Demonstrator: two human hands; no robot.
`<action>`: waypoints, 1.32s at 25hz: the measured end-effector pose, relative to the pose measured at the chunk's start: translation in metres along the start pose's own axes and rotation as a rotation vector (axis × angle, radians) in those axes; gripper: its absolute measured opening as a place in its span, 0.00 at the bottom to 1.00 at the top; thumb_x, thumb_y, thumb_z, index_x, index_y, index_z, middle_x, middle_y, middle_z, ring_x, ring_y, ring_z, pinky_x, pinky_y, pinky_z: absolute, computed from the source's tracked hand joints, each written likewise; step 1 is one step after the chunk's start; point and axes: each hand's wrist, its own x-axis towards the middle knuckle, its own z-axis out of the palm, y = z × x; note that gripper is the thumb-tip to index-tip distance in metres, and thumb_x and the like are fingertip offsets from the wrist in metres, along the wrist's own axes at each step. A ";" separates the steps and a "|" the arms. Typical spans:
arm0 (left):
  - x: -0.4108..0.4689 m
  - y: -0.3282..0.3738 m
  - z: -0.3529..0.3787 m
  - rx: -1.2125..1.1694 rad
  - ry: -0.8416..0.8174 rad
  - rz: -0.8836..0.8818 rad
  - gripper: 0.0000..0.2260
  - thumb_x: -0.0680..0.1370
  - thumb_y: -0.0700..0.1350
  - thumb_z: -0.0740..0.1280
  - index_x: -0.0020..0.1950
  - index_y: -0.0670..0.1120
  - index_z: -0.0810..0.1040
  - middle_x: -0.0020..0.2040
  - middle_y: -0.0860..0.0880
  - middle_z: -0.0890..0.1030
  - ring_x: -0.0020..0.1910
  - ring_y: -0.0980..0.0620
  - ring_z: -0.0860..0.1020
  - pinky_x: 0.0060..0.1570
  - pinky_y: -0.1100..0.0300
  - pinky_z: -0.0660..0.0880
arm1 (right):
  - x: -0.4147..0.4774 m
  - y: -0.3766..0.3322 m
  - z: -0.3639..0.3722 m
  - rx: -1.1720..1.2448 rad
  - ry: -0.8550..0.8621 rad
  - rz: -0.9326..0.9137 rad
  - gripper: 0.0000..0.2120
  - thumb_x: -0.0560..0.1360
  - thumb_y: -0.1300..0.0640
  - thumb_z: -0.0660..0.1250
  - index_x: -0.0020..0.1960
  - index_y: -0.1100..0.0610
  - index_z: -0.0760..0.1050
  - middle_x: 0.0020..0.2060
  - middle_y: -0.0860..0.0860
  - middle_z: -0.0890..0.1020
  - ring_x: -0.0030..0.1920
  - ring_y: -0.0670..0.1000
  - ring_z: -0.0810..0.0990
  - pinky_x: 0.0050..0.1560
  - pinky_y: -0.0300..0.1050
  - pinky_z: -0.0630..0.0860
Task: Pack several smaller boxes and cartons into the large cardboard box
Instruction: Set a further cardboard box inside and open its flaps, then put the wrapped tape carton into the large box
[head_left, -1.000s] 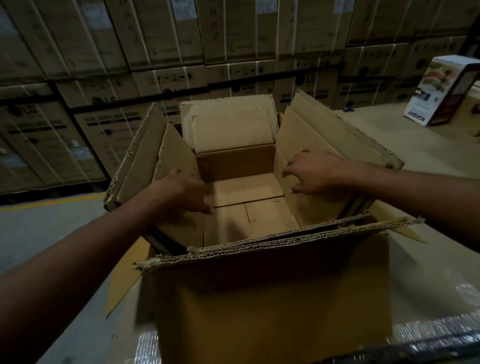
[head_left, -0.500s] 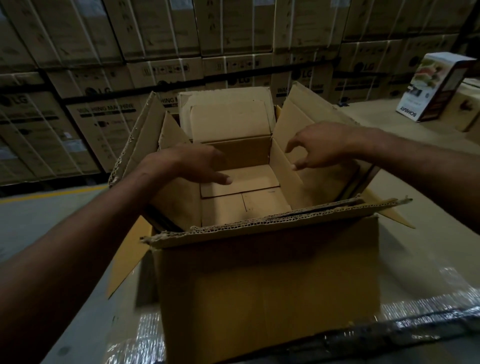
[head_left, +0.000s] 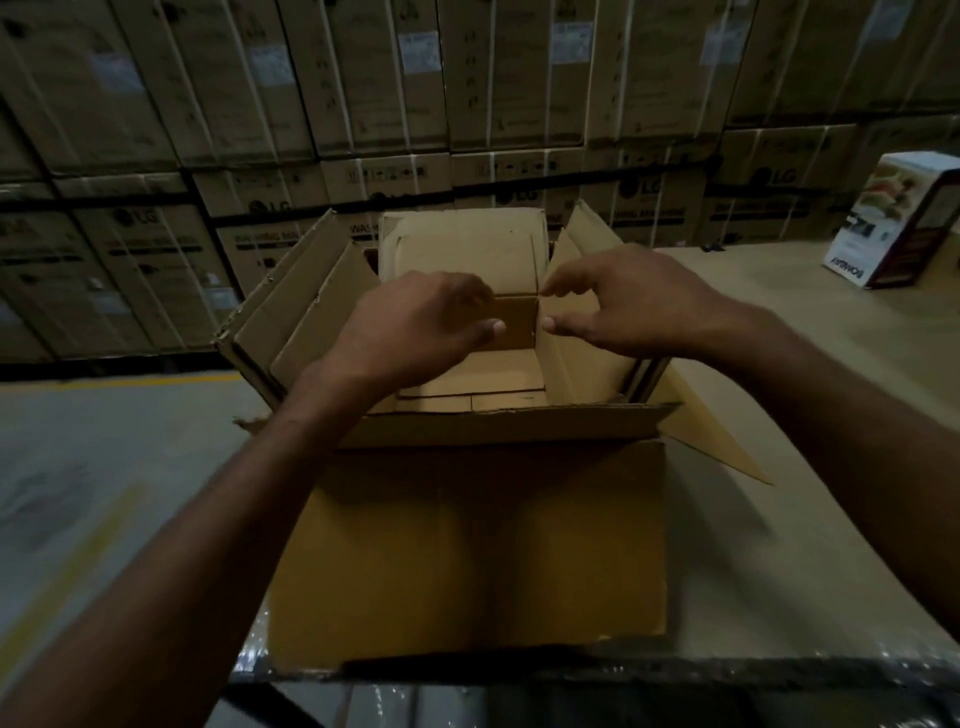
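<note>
Palms down over large cardboard box (head_left: 467, 545), left hand (head_left: 415, 325) and right hand (head_left: 628, 306) loosely curled, empty

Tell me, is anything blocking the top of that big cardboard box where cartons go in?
Only the person's left hand and right hand, hovering over the open top of the large cardboard box; its flaps stand up.

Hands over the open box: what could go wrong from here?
The near flap of the large cardboard box stands up at the opening and may snag cartons. The loose sheet on its right wall could fold inward. The box stands near the surface edge; a shove might slide it off.
</note>
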 end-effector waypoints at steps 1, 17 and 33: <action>-0.008 0.012 0.005 0.031 0.059 -0.010 0.22 0.82 0.58 0.64 0.75 0.54 0.72 0.66 0.53 0.80 0.60 0.53 0.79 0.53 0.54 0.79 | -0.010 0.004 -0.002 0.023 0.023 0.003 0.21 0.79 0.39 0.68 0.69 0.43 0.76 0.63 0.44 0.81 0.63 0.47 0.77 0.60 0.52 0.76; -0.129 0.177 0.100 -0.244 0.352 0.034 0.15 0.82 0.57 0.64 0.65 0.52 0.77 0.55 0.55 0.79 0.51 0.58 0.75 0.45 0.62 0.73 | -0.251 0.010 0.013 0.427 0.540 0.356 0.12 0.79 0.47 0.71 0.60 0.49 0.83 0.53 0.42 0.85 0.54 0.40 0.81 0.55 0.32 0.74; -0.103 0.433 0.244 -0.574 0.025 0.060 0.14 0.79 0.58 0.69 0.64 0.59 0.77 0.55 0.61 0.81 0.53 0.63 0.78 0.46 0.59 0.78 | -0.462 0.190 0.007 0.710 0.526 0.782 0.10 0.77 0.57 0.74 0.57 0.50 0.84 0.46 0.41 0.86 0.49 0.41 0.85 0.52 0.48 0.84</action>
